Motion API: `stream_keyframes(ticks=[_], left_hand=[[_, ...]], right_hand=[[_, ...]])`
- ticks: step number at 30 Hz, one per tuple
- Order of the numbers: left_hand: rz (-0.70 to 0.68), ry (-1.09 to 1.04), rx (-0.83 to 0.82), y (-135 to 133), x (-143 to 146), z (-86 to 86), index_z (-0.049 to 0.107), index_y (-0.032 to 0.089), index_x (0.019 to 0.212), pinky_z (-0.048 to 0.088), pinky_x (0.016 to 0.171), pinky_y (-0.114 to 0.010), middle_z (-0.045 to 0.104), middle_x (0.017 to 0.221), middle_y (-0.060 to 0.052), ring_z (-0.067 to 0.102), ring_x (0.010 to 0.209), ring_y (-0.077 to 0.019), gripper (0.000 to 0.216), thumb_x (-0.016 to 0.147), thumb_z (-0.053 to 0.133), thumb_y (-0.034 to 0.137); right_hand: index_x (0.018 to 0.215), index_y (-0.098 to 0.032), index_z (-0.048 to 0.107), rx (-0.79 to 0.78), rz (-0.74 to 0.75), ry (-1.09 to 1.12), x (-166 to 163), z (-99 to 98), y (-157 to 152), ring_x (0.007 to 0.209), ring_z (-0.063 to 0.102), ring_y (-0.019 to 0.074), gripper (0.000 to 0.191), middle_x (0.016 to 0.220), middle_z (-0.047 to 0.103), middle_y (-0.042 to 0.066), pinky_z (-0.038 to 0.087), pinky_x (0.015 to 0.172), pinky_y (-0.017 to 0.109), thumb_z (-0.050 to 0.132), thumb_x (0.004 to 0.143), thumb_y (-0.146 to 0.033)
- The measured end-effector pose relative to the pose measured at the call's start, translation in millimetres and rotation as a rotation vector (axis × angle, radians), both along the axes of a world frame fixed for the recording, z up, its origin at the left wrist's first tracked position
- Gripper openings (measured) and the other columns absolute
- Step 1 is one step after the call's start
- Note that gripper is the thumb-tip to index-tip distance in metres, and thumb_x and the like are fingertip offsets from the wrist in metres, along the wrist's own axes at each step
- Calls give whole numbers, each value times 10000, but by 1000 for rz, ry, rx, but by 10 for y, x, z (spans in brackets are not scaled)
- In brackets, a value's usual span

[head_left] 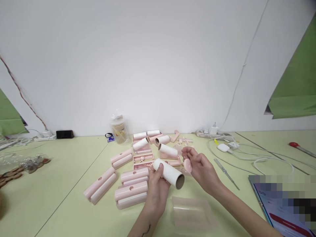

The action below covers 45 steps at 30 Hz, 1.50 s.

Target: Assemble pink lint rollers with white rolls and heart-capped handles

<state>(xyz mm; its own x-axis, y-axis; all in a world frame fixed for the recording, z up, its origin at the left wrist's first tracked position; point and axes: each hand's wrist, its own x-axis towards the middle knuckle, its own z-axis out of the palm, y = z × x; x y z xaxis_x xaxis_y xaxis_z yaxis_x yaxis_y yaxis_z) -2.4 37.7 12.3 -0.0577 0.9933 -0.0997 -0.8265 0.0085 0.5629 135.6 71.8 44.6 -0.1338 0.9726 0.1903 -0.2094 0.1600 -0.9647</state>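
My left hand (pixel 156 189) is closed round a white paper roll (pixel 170 173) with a brown cardboard core, held tilted with its open end toward the right. My right hand (pixel 201 168) is closed on a small round pink cap (pixel 188 165), held just right of the roll's open end. Behind the hands lie several pink lint-roller cases (pixel 131 194) and more white rolls (pixel 168 149) on the pale green table (pixel 64 197). A clear plastic cover (pixel 191 212) lies on the table below my hands.
A clear jar (pixel 118 130) stands at the back by the white wall. A power strip with chargers and white cables (pixel 217 134) lies at the back right. A thin metal tool (pixel 225 171), a red-tipped tool (pixel 295 145) and a blurred booklet (pixel 286 207) are at the right.
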Motion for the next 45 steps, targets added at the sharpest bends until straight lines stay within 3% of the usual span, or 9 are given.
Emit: stream_keyframes(ticks=[6,12,23,27,31,35,38,41,45], left_hand=[[-89,-98,64,48,2,8,557,125,999,484,789,-289,638,947,-92,598,904,-192,221,821,571,257],[-114,-101,99,21,19,34,594,142,1024,491,733,-262,649,928,-65,609,832,-173,265,806,593,292],[-107,-94,-13,33,22,-24,625,123,874,461,606,-214,623,759,-33,584,688,-137,216,783,611,318],[-123,-97,-56,10,-10,-8,601,143,864,471,582,-245,620,772,-29,579,626,-137,232,775,593,357],[-74,-27,-196,-38,-29,36,568,146,814,417,424,-201,559,626,7,497,459,-94,309,747,598,447],[-11,-56,-240,-36,-61,82,526,167,841,354,328,-164,509,620,28,459,416,-74,264,740,613,395],[-17,-101,-198,-13,-99,119,502,185,868,356,314,-159,510,664,22,469,428,-76,210,765,585,348],[-48,-139,-182,0,-128,150,496,173,850,360,311,-154,501,669,17,459,429,-69,181,792,550,336],[-79,-161,-144,-16,-136,169,501,161,853,365,313,-152,494,671,16,450,433,-64,191,803,535,342]], right_hand=[[952,-249,462,167,299,-209,14,58,-99,729,481,152,177,803,438,-4,425,618,248,523,788,-274],[884,-257,553,507,173,-478,-13,17,-133,904,514,206,92,899,539,37,426,809,346,539,829,-329],[868,-253,531,525,242,-630,-78,-2,-215,960,522,198,34,995,518,46,449,822,338,536,835,-256],[996,-253,493,649,305,-745,-129,-10,-264,904,521,199,174,988,548,61,477,710,307,543,830,-255],[1009,-236,533,794,360,-850,-152,-18,-312,983,499,223,212,1013,553,81,456,776,333,574,802,-257],[1122,-230,454,666,230,-795,-127,-50,-67,981,515,193,285,1060,540,74,455,808,309,482,841,-267],[1038,-182,524,571,77,-989,-146,-117,308,920,539,201,223,965,579,80,444,783,333,398,856,-155],[769,-165,611,551,166,-1115,-231,-227,610,831,563,216,95,833,616,61,437,752,367,525,788,-130],[761,-152,596,498,254,-1151,-355,-369,742,698,576,129,157,785,619,0,464,685,316,547,846,-275]])
